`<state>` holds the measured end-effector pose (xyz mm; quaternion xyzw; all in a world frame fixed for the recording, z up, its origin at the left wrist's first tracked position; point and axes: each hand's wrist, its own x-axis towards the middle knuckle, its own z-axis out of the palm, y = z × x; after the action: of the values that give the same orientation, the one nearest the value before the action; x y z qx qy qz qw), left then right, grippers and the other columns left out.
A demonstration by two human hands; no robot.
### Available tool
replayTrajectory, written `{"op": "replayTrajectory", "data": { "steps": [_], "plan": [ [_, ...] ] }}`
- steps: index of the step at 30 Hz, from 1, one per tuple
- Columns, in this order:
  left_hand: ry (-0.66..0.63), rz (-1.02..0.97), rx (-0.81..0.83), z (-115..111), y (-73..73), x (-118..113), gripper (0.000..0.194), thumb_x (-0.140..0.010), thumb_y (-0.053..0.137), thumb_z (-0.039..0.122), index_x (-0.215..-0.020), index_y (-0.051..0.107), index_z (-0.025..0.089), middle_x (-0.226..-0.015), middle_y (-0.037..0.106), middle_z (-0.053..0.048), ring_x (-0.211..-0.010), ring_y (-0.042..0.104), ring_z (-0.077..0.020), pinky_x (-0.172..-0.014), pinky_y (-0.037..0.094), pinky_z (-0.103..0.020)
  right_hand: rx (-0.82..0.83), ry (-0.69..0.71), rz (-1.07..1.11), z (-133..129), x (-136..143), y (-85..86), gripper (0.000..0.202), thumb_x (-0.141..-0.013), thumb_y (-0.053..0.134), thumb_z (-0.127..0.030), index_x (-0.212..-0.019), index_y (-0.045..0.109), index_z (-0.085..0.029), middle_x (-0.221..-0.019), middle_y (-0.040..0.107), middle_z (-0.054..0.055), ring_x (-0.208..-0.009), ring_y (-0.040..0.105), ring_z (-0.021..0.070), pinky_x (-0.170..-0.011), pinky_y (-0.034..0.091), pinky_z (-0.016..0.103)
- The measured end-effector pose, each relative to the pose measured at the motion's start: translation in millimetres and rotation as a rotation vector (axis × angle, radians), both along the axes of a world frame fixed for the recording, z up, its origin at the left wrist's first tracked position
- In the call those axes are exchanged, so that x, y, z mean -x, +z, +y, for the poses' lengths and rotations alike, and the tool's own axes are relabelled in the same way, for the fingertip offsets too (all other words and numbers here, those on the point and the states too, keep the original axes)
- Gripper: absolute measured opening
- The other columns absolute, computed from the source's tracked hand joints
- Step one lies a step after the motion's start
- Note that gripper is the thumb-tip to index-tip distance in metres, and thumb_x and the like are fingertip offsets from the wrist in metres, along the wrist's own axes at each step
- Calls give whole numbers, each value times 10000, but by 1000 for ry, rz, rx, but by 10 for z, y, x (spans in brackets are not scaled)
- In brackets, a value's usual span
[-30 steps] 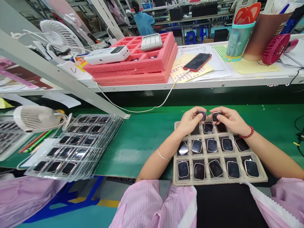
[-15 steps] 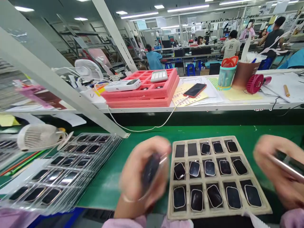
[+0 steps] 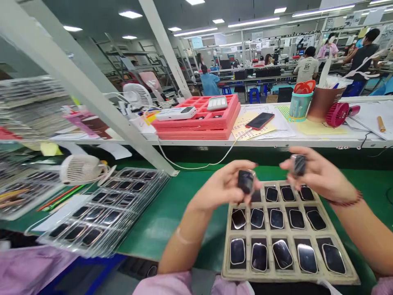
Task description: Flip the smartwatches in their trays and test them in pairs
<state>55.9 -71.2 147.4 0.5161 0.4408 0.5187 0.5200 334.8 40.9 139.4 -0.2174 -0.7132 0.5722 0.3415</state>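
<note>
My left hand (image 3: 222,186) pinches a smartwatch body (image 3: 246,181) with a dark face, held above the far left corner of the beige tray (image 3: 226,250). Fingers of my right hand (image 3: 322,174) are closed round a second smartwatch body (image 3: 299,164), which hangs over the tray's far side; motion blurs it a little. Below both hands, the tray carries several smartwatch bodies with dark screens and light rims, some turned askew in their compartments. Part of its far row is hidden by my left hand.
On the left stand stacked clear plastic trays (image 3: 135,213) with dark screens, beside a white fan (image 3: 80,169). A shelf behind holds pink foam trays (image 3: 196,133), a charging phone (image 3: 260,121), cups and a magenta fan (image 3: 337,114). A slanted post (image 3: 123,119) rises at left.
Both hands have risen and come inward over the tray's far side, each still holding a smartwatch body. My view has turned slightly left.
</note>
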Motion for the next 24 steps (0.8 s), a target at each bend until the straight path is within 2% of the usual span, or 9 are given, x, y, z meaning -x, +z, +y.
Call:
{"op": "replayTrajectory", "data": {
  "steps": [2,3,6,8,10,15,19,24],
  "plan": [
    [-126,7,6,196,-69,-86,746,-669,865,431,-1311,576,188,-1040,715,-121,-718,699,-185,-574,504,-263,144,58,37,106,187,-110,618,-832,746,-442,-1384,515,-291,-1319,650,140,-988,713,258,-687,625,354],
    [-148,20,11,308,-143,-137,704,-698,835,439,-1296,573,175,-1027,715,-116,-700,697,-169,-549,472,-239,193,50,17,171,273,-184,575,-834,740,-422,-1352,544,-267,-1313,657,140,-1002,714,250,-698,624,336],
    [-69,80,40,573,-435,-273,472,-798,725,458,-1124,615,135,-939,714,-94,-631,668,-123,-502,395,-202,219,-11,-70,318,415,-405,439,-856,711,-394,-1241,623,-203,-1176,716,133,-869,736,203,-642,606,280],
    [-67,89,50,648,-597,-327,421,-821,696,464,-1063,615,130,-915,713,-88,-610,655,-115,-501,386,-201,205,-22,-92,343,420,-497,372,-867,692,-379,-1180,652,-181,-1066,736,112,-752,726,170,-589,592,260],
    [-89,78,45,665,-686,-346,438,-799,723,441,-1086,601,135,-949,711,-92,-651,668,-129,-521,410,-205,194,-18,-95,326,403,-535,362,-846,698,-336,-1171,655,-181,-1000,731,84,-729,719,164,-573,594,257],
    [-81,34,38,656,-731,-322,486,-719,781,308,-1129,577,144,-942,712,-74,-685,664,-129,-559,424,-201,166,-12,-93,288,408,-552,454,-790,687,-197,-1238,619,-210,-1092,707,70,-830,732,171,-650,623,269],
    [-35,26,45,657,-753,-312,452,-727,746,265,-1128,577,142,-911,720,-65,-651,648,-117,-547,403,-197,147,14,-108,301,409,-580,443,-808,655,-186,-1248,602,-195,-1133,716,90,-810,738,157,-674,619,265],
    [-41,12,25,665,-782,-315,486,-710,714,213,-1163,554,138,-915,715,-64,-684,648,-126,-590,441,-218,94,28,-127,314,386,-601,471,-800,665,-189,-1265,589,-197,-1175,708,101,-836,746,174,-690,620,277]
  ]
}}
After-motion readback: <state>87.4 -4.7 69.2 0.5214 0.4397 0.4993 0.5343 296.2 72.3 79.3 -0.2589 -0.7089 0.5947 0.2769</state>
